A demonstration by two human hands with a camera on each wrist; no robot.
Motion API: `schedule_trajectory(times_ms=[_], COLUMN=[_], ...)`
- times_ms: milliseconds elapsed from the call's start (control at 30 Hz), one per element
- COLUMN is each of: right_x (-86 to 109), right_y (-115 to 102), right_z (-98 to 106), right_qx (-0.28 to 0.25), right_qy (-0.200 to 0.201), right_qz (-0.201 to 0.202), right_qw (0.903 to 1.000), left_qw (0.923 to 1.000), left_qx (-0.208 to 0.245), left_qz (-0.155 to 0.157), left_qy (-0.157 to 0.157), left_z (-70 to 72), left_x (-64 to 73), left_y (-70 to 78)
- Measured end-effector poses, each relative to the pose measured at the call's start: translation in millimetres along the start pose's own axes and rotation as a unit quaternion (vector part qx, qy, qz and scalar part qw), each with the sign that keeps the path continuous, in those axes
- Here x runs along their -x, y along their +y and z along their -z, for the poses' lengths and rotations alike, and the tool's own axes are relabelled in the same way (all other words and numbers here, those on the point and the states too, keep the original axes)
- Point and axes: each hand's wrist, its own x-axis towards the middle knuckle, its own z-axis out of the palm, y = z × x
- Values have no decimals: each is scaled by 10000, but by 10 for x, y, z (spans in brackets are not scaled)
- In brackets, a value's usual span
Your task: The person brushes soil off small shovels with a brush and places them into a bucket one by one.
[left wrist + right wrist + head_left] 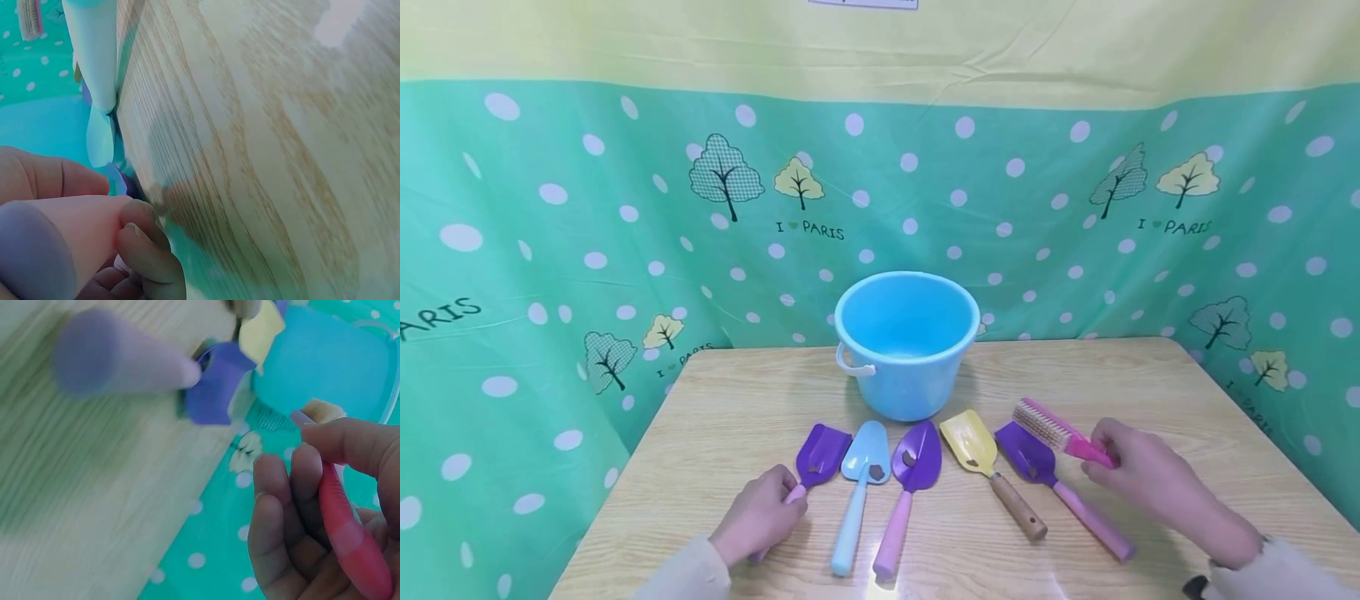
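My left hand (765, 510) grips the pink handle of a purple hand shovel (822, 454) at the left end of a row of garden tools; in the left wrist view its thumb and fingers wrap that handle (94, 228). Raised over the right side, my right hand (1150, 475) holds a pink scrubbing brush (1051, 427) by its handle, bristles toward the left. Below the brush lies another purple shovel (1028, 452) with a pink handle. The right wrist view shows the brush's pink handle (350, 540) between thumb and fingers.
A light blue bucket (906, 387) stands at the table's back, its white handle hanging left. Between the hands lie a light blue trowel (850, 525), a purple trowel (917, 458) and a yellow shovel (968, 442) with a wooden handle. A green dotted curtain (917, 183) hangs behind the wooden table (715, 417).
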Motion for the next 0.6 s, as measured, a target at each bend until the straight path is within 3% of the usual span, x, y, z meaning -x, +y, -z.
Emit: schedule_trajectory(times_ms=[400, 600], right_x=[-109, -189], right_y=[-538, -830], right_z=[-168, -266], right_qx=[-187, -177], right_qy=[65, 222], right_qz=[453, 1009], right_qw=[9988, 9945], left_qw=[9999, 9999], left_qx=[-47, 4], left_qz=[-80, -42], left_qy=[144, 120], left_z=[23, 76], left_x=[4, 19], left_y=[17, 56])
